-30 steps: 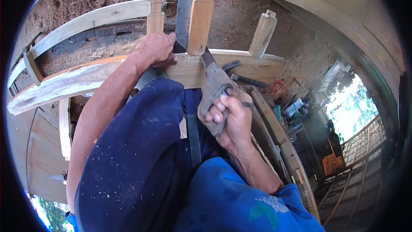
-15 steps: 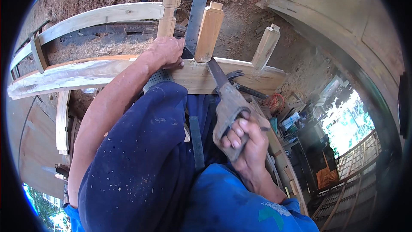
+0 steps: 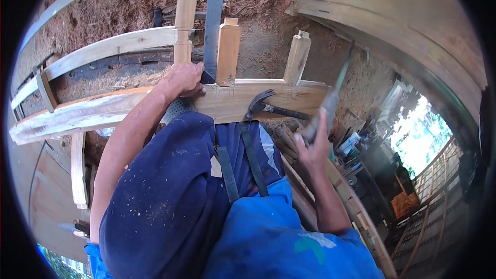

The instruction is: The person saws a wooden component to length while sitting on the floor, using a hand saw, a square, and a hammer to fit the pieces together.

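My left hand (image 3: 187, 78) is closed over the upper edge of a long pale wooden board (image 3: 305, 98) lying across my lap. Its fingers are partly hidden behind the edge. Just right of it stands a flat steel strip (image 3: 214, 26), dark at its base, beside a short tenoned wooden post (image 3: 227, 54) joined to the board. In my right hand (image 3: 316, 147) is a handsaw (image 3: 340, 82), gripped by its wooden handle, raised right of the board and blurred by motion. A claw hammer (image 3: 279, 110) rests against the board's near face.
Another tenoned post (image 3: 297, 58) rises from the board's right part. Beyond my left hand is a taller wooden upright (image 3: 185, 20). A curved plank (image 3: 119, 44) and a clamp (image 3: 45, 90) lie at the left. Wood shavings (image 3: 124, 5) cover the ground; a large wooden panel (image 3: 392, 15) borders the right.
My right hand has lifted the saw away from the post's base, swinging the blade up and right. The hammer is now in fuller view. My left hand keeps its place on the board.
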Available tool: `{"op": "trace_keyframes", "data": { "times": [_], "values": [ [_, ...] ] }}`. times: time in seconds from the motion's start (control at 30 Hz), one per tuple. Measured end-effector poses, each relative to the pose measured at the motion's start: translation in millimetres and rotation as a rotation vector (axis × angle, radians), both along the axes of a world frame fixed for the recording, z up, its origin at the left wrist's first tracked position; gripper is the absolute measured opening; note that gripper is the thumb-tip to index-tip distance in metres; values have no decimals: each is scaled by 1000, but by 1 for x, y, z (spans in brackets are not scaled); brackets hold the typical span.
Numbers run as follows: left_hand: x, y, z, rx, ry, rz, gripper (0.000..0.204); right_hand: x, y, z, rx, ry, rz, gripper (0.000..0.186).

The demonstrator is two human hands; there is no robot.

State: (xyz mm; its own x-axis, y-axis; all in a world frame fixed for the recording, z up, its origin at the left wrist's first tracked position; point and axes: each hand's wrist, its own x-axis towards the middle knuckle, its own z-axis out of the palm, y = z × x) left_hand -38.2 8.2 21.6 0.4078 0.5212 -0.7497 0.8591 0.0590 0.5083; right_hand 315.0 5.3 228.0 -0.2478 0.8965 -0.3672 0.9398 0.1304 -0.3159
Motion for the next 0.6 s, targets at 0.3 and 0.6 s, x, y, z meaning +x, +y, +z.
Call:
{"op": "trace_keyframes", "data": {
  "times": [0.3,0.6],
  "values": [
    [6,8,4,-30,18,-38,55,117,-23,-150,31,-273,10,81],
    [7,15,6,-68,34,-127,57,185,-51,-169,13,-140,23,79]
  ]
}}
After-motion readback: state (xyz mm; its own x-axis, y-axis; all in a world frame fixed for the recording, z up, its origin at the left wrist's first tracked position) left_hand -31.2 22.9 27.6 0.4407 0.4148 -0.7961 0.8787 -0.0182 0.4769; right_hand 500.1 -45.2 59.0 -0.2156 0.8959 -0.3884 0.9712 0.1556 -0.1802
